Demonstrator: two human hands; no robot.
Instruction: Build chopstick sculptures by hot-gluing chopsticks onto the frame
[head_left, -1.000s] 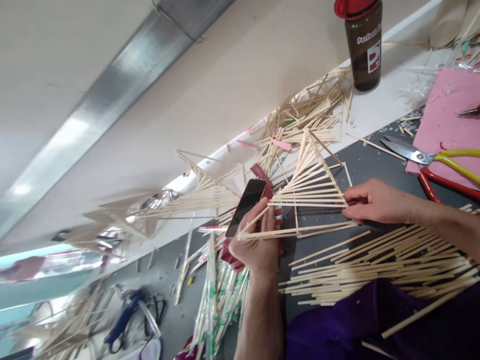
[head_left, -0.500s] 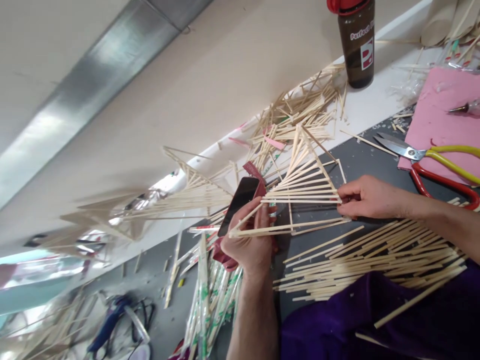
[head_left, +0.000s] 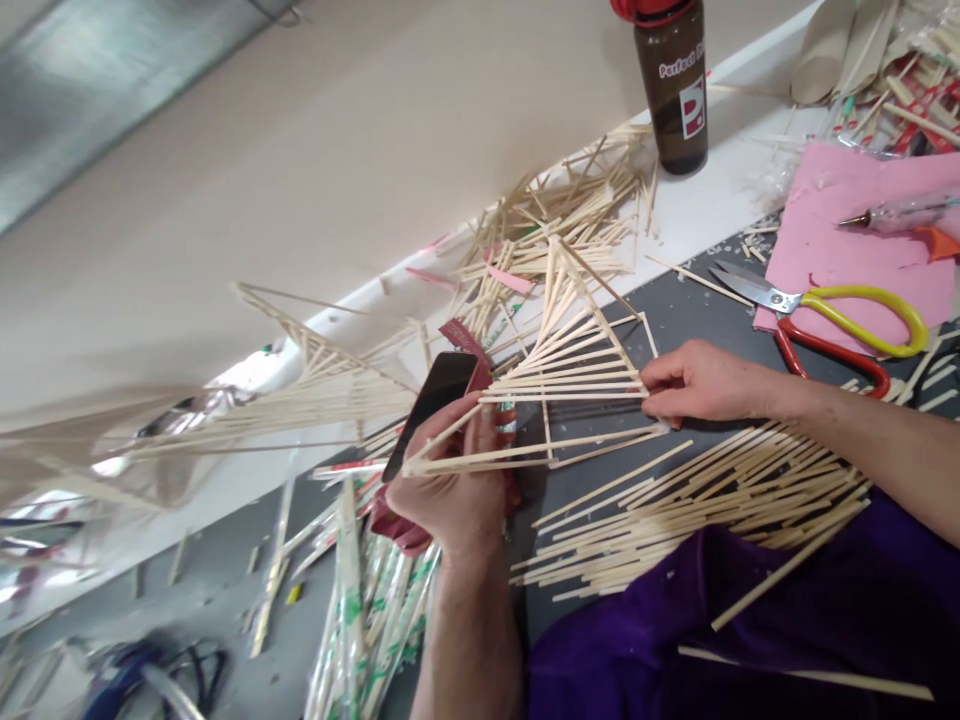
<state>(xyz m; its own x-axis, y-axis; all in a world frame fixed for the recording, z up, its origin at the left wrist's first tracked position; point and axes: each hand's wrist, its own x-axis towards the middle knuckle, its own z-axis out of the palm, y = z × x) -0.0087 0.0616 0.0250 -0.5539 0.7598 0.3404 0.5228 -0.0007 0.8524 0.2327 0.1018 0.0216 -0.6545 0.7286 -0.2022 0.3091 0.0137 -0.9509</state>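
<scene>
Between my hands is a stick model [head_left: 581,345], a frame of thin wooden sticks with a twisted fan of rungs. My left hand [head_left: 454,475] grips its left end from below, fingers curled near the end of the lowest rungs. At the right end of those rungs, my right hand [head_left: 694,382] pinches the corner between thumb and fingers. Behind my left hand lie a dark phone [head_left: 429,405] and a dark red cloth or pouch [head_left: 401,520]. Many loose wooden sticks [head_left: 697,515] are spread just below the model.
Scissors [head_left: 780,300] with yellow and red handles lie beside a pink sheet [head_left: 832,220]. A dark bottle [head_left: 675,95] stands at the wall. Wrapped chopsticks [head_left: 360,590], a stick pile [head_left: 570,220] and another stick structure [head_left: 322,380] surround the work. A blue tool [head_left: 124,680] lies lower left.
The whole view has shifted, so the table things appear further left. Both hands keep their hold on the stick model, with hardly any change in its pose.
</scene>
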